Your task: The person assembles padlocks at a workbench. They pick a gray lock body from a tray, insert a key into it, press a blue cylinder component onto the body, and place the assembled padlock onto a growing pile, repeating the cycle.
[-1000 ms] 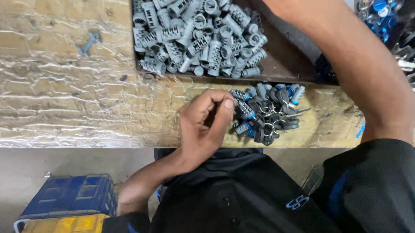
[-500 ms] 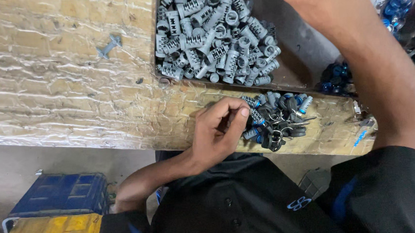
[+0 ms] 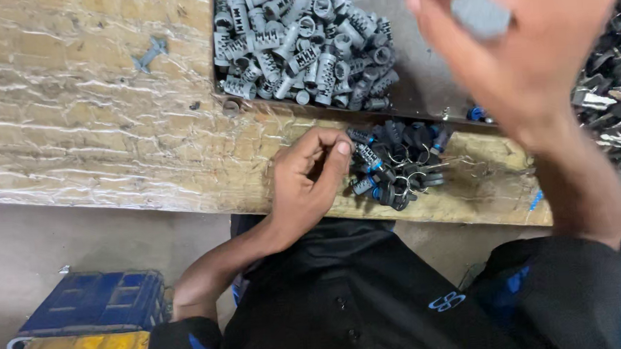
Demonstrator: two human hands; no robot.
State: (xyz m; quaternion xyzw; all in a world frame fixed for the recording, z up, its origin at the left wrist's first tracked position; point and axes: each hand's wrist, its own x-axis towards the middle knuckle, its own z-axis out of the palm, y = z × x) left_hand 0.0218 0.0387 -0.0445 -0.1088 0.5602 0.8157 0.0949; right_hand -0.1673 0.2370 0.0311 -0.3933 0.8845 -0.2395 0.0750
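1. Since the frame 0.5 s ago, the right hand (image 3: 525, 46) has risen close to the camera and now shows large and blurred at upper right; the left hand (image 3: 311, 178) has stayed at the bench edge.
2. Right hand: fingers pinched shut on 1 small grey plastic sleeve (image 3: 482, 13), raised above the shallow dark metal tray (image 3: 420, 81). Blur hides how deep the grip sits.
3. Left hand: fingers curled narrow, thumb tip pressed toward the forefinger, resting on the worn, pale wooden workbench (image 3: 92, 123). Whether a small part lies inside the curl cannot be told. It touches the near edge of the small heap of dark clips with blue tips and wire rings (image 3: 396, 166), likely kept close for easy picking.
4. Pile of grey ribbed plastic sleeves (image 3: 302, 42): loose stock at the tray's left end, within reach of either hand.
5. Heap of dark metal clips (image 3: 615, 98): at the right edge, partly behind the right forearm.
6. Single grey cross-shaped piece (image 3: 149, 55): alone on the bench, well apart from both hands.
7. Blue and yellow crate (image 3: 82, 325): on the floor below the bench.
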